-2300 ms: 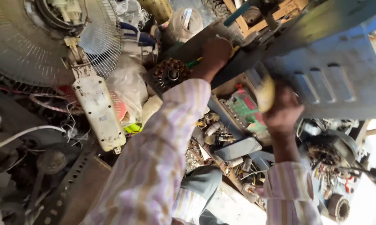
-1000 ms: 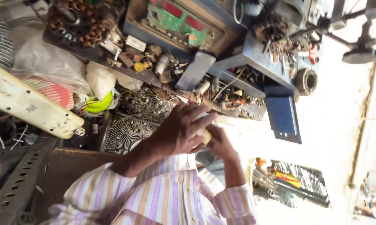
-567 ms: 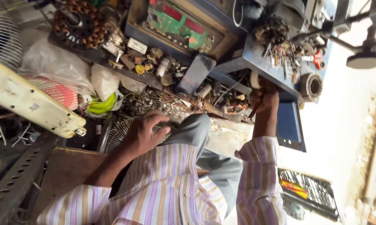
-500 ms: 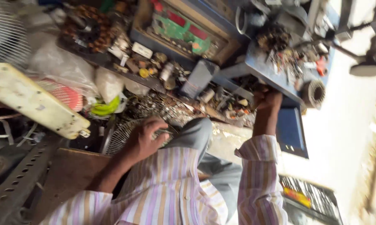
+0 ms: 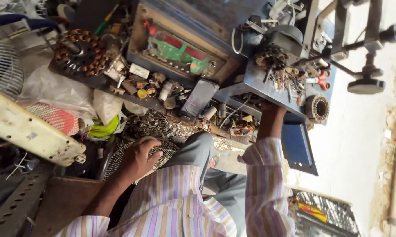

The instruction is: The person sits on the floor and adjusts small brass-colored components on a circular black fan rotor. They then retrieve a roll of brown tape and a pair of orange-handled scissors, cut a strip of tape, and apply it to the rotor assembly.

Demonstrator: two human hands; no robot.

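Nearest, the person's striped pink-and-lilac shirt sleeves fill the bottom of the view, with grey trousers between them. The left hand [image 5: 141, 156] rests, fingers curled loosely, on the round wire fan guard [image 5: 163, 151] that lies flat by the knee — touching its mesh rather than gripping it. Just beside it on the left lie a yellow-green plastic bag [image 5: 102, 130] and a long cream plastic fan housing [image 5: 29, 131], tilted across the clutter.

The right hand [image 5: 269, 110] reaches up under the edge of the blue-grey metal bench top [image 5: 268, 85]; its fingers are hidden there, so I cannot tell whether it is clamped on anything or spread apart.

Beyond the hands, a litter of small screws and metal scraps [image 5: 163, 125] runs along the floor, then a dark grey rectangular block [image 5: 198, 97] leaning among loose capacitors. Farther back sits an open wooden-framed box holding a green circuit board [image 5: 178, 50], and to its left a round copper-wound motor stator [image 5: 79, 52]. On the bench top — well apart from the left hand — lie red-handled scissors [image 5: 322, 79] and a smaller ring-shaped stator [image 5: 317, 108].
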